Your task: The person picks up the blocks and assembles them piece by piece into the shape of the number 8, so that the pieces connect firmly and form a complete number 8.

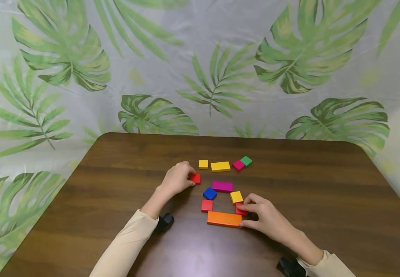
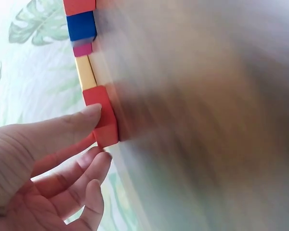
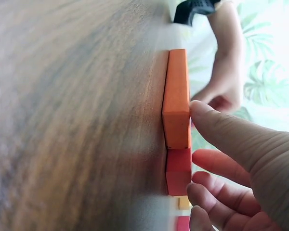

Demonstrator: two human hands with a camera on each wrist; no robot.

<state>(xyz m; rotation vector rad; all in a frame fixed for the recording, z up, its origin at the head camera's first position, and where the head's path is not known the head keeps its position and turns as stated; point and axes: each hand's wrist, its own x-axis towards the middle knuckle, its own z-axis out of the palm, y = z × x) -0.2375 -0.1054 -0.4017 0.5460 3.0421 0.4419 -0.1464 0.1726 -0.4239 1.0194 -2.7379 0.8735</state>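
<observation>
My left hand pinches a small red block on the table between thumb and fingers. In the left wrist view, the thumb lies across this red block. At the lower right of the layout, my right hand touches another red block with its fingers. Its thumb rests at the right end of a long orange block; the right wrist view shows the thumb on the edge of the orange block, apart from the fingers. Above sit a yellow block, a blue block and a magenta block.
A third red block lies at the orange block's upper left. Farther back are a square yellow block, a long yellow block, and a crimson block touching a green block. A leaf-print curtain hangs behind the wooden table.
</observation>
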